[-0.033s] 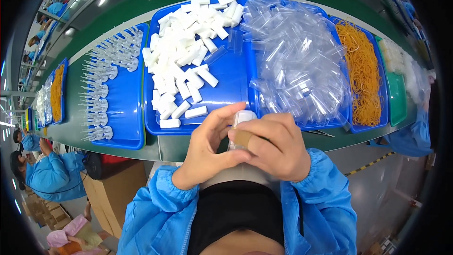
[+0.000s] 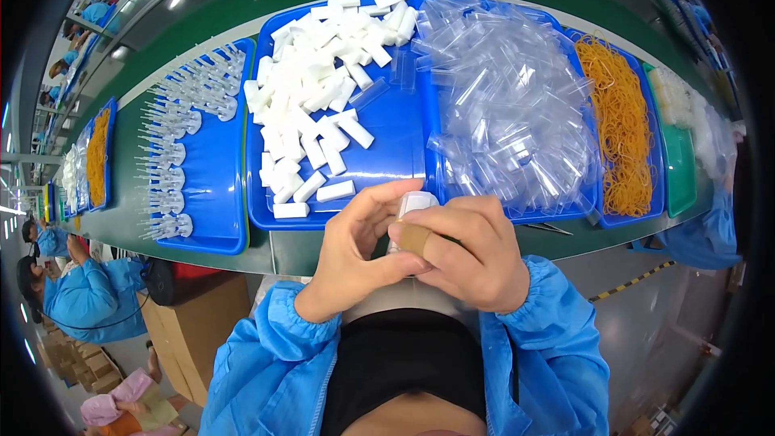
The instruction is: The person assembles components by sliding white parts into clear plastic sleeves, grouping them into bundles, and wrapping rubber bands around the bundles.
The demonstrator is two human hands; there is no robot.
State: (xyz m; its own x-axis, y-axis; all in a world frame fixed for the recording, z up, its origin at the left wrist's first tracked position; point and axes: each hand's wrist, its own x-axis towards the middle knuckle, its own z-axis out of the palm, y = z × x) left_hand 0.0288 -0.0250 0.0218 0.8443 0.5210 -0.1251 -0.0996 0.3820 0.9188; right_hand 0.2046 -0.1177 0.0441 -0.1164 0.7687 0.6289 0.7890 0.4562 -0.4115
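Close to my body, in front of the table edge, both hands meet around a small white block (image 2: 417,201), its lower part hidden by fingers. My left hand (image 2: 351,246) curves round it, with the thumb below and the fingers on the far side. From the other side, my right hand (image 2: 476,252) pinches it between thumb and bent fingers. A tan bandage (image 2: 415,238) wraps one right finger. Beyond the hands, white blocks (image 2: 311,105) lie heaped in a blue tray (image 2: 391,149). Clear plastic sleeves (image 2: 508,97) fill the blue tray beside it.
On the left, a blue tray (image 2: 214,186) carries rows of clear nozzle-like parts (image 2: 165,161). Orange rubber bands (image 2: 617,129) and a green tray (image 2: 680,165) lie to the right. Tweezers (image 2: 550,229) rest near the table edge. A co-worker (image 2: 93,299) sits left, behind a cardboard box (image 2: 182,335).
My hands and the white block have shifted very slightly, with the same grip. At lower left, a person in pink has moved a little.
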